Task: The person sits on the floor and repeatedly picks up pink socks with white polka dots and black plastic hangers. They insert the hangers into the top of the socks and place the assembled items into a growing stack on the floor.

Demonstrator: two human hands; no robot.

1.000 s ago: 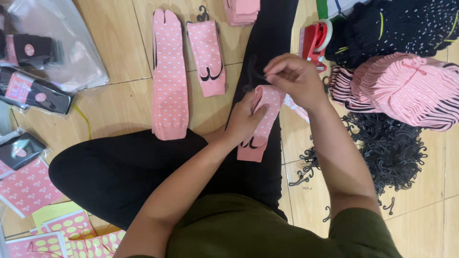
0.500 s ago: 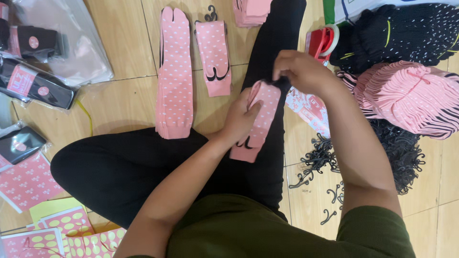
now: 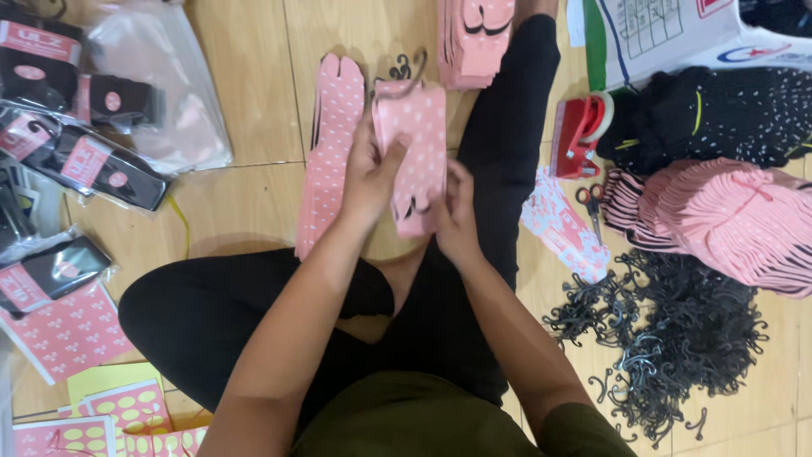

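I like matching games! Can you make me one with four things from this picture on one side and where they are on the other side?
Things:
1. pink dotted sock pair
2. red tape dispenser
3. scissors
4. pile of black hooks

Places:
A. on the floor below the stack of pink socks, at the right
B. held between the left hand and the right hand
C. lying on a pink patterned card
D. beside the heap of black dotted socks

Pairs: 1-B, 2-D, 3-C, 4-A
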